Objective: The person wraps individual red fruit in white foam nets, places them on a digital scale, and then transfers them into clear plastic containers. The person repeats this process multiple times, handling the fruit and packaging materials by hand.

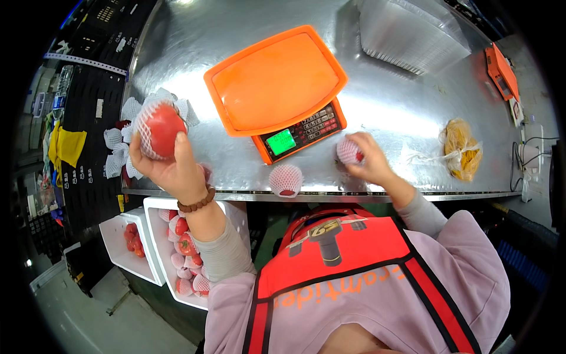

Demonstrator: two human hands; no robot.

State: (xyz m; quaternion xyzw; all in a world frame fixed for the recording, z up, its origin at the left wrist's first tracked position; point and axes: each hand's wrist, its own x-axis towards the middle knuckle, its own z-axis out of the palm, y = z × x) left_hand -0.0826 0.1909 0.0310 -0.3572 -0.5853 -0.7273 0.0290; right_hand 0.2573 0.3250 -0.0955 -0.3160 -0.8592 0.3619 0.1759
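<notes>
My left hand (166, 170) grips a large red tomato (164, 129) partly wrapped in a white foam net, raised above the left part of the steel table. Right of the scale, my right hand (369, 159) has its fingers around a smaller red fruit in a pinkish foam net (349, 151). Between the hands, another netted red fruit (286, 180) rests near the table's front edge. One more red item shows partly behind my left wrist. An orange digital scale (278, 82) with a lit green display (281, 142) stands in front of me, its tray bare.
Foam nets (117, 155) lie at the table's left edge. Clear plastic trays (411, 37) are stacked at the back right, with a bag of yellow material (462, 150) nearer. White foam boxes (154, 248) (128, 261) holding tomatoes stand below at left. A second orange scale (504, 73) is far right.
</notes>
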